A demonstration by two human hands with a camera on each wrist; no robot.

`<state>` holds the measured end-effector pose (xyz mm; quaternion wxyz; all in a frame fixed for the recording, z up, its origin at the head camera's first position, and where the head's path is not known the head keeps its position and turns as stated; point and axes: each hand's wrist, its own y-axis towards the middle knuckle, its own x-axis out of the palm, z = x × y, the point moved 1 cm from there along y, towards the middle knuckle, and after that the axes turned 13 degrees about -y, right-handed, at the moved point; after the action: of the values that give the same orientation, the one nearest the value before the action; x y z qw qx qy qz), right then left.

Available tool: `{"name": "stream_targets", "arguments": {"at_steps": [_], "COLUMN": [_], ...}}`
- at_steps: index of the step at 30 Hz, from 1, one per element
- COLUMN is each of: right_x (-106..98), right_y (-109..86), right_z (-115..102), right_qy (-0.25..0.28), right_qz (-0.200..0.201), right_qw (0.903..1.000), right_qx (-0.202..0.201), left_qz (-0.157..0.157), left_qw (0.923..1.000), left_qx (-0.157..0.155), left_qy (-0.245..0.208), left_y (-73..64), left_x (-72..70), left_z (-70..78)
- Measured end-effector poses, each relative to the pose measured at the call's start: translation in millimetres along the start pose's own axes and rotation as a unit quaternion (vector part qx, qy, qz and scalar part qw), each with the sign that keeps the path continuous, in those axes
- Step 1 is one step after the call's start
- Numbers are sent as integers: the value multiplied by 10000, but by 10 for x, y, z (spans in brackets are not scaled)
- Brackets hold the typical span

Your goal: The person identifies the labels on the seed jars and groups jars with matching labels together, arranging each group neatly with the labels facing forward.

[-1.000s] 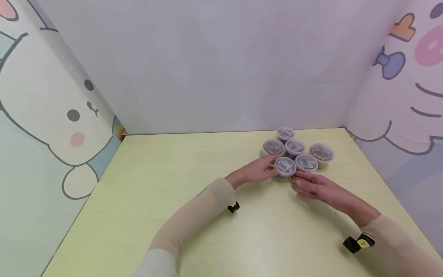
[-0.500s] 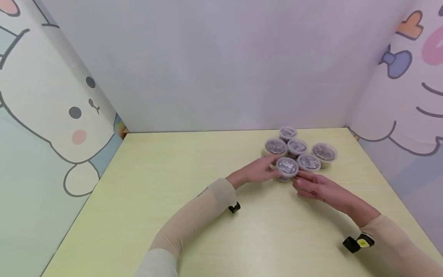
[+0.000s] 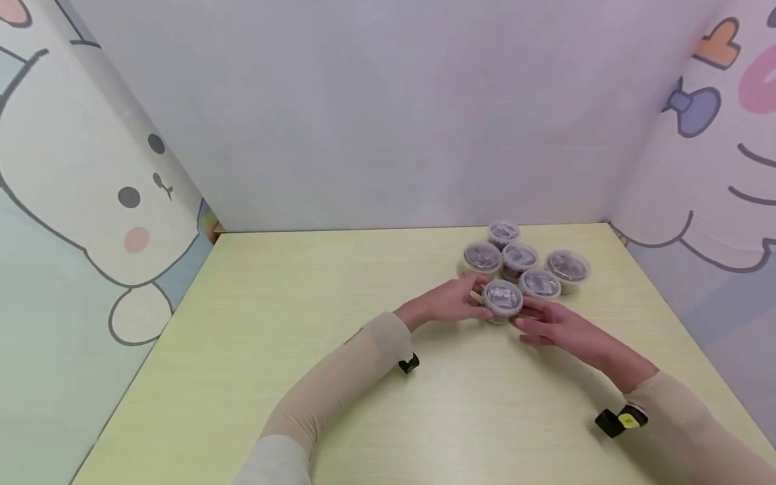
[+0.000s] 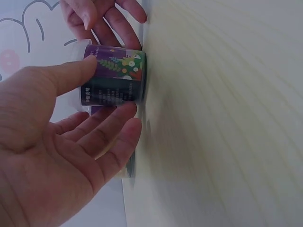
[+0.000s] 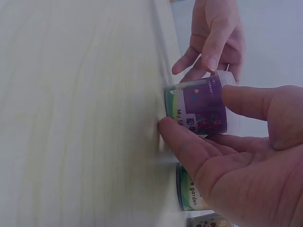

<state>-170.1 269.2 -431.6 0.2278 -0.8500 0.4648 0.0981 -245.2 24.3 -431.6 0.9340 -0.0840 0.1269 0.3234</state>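
A small round plastic tub (image 3: 502, 299) with a clear lid stands at the near corner of a group of similar tubs. Its wrap shows purple, green and flower pictures in the left wrist view, with printed writing. My left hand (image 3: 451, 300) holds it from the left, thumb on the near side and fingers behind. From the right, my right hand (image 3: 560, 330) holds the same tub; in the right wrist view its thumb lies at the lid end and its fingers curve along the side. The nearest neighbours are a tub (image 3: 540, 285) at right and a wider tub (image 3: 481, 259) behind left.
Other lidded tubs stand at the back right of the pale wood table (image 3: 273, 303): one (image 3: 504, 233) near the back wall, one (image 3: 519, 259) in the middle and a wider one (image 3: 567, 267) at right. White walls (image 3: 388, 135) with cartoon prints enclose the table.
The near tub has come slightly toward me, away from the others. Both hands have shifted with it, and the right hand's fingers have spread around its side.
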Motion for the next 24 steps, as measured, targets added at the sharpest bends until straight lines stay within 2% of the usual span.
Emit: {"name": "stream_targets", "arguments": {"at_steps": [6,10,15,20,24], "right_x": [-28,-58,-81,-76,-53], "right_y": [-3,-30,2,151,339], "right_z": [-81,-183,-326,-436,-489], "right_qy": [28,19,21,393,964], "right_qz": [-51,-100,-144,-147,-249], "right_qw": [9999,9998,9995,9975,9921], "right_qx": [-94,-157,-295,-562,-759], "left_qz": [-113,-179,-49,150,343], "left_qw": [9997,9994,9987,9983,9978], "left_qx": [91,288,508,536,523], "left_qy": [196,85,-11,-142,-230], "left_y": [-38,-99,-200,-297,-402], "left_x": [-11,-40,-130,-252,-376], "left_z": [66,131,224,289,303]}}
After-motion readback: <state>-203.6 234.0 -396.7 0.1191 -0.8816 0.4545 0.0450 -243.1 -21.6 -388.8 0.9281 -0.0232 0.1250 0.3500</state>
